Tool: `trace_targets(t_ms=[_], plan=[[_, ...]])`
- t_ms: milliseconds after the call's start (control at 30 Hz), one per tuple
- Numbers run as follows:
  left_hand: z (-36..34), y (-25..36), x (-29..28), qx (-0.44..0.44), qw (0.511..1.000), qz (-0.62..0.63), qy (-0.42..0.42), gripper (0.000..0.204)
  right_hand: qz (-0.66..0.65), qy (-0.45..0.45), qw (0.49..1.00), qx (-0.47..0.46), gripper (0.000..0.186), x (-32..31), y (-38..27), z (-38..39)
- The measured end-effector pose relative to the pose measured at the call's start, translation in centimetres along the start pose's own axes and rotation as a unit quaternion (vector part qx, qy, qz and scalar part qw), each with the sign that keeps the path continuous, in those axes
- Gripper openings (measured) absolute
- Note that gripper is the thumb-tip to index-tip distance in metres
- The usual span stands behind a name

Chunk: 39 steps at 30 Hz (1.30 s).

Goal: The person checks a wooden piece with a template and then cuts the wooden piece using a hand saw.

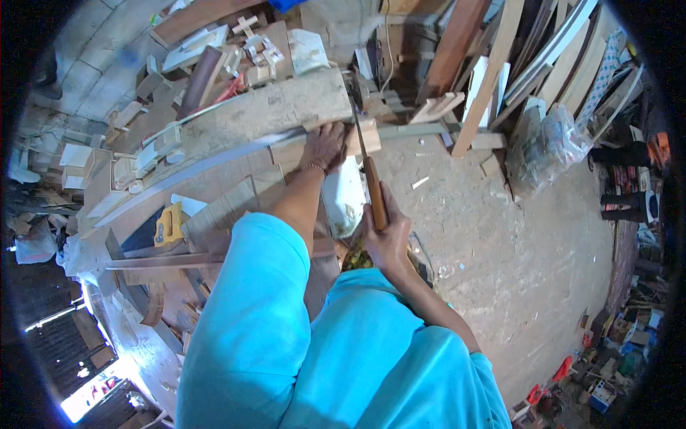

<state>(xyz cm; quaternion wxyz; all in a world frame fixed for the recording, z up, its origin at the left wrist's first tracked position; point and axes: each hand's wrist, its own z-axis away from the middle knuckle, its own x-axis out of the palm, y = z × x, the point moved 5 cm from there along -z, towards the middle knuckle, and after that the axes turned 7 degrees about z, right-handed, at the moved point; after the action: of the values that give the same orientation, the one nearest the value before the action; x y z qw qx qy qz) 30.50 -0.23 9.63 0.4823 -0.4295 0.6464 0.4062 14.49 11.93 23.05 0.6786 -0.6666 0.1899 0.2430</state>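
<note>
The fingers (332,131) of the left hand (320,151) lie slightly parted over a small board (369,137) at the thick plank's (286,104) near edge, apparently pressing it steady. The right hand (389,243) is closed round the handle of a saw (374,186), whose blade crosses the board by the plank's right end, seemingly angled to clear the left hand.

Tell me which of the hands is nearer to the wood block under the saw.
Left. The left hand is at the block, left of the saw; the right hand is farther back, gripping the saw.
</note>
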Motion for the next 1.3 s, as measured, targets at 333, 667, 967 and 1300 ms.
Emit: trace_targets(t_ms=[333,667,967,1300], plan=[[0.3,0.8,-1.7,0.001,0.998,0.039,0.043,0.025,-0.040,-0.044,0.993,0.103,0.045,-1.6,-0.2,1.6],[0.5,0.7,-0.8,0.016,0.997,0.050,0.050,0.022,0.009,0.039,0.999,-0.025,0.047,-0.3,0.4,0.3],[0.3,0.3,-1.3,-0.002,0.998,0.054,0.018,0.024,0.004,0.028,1.000,0.010,0.044,-1.0,-0.1,1.8],[0.5,-0.3,1.4,0.005,1.000,-0.010,0.004,0.021,-0.056,0.007,0.998,-0.004,0.041,2.4,1.5,-5.9]])
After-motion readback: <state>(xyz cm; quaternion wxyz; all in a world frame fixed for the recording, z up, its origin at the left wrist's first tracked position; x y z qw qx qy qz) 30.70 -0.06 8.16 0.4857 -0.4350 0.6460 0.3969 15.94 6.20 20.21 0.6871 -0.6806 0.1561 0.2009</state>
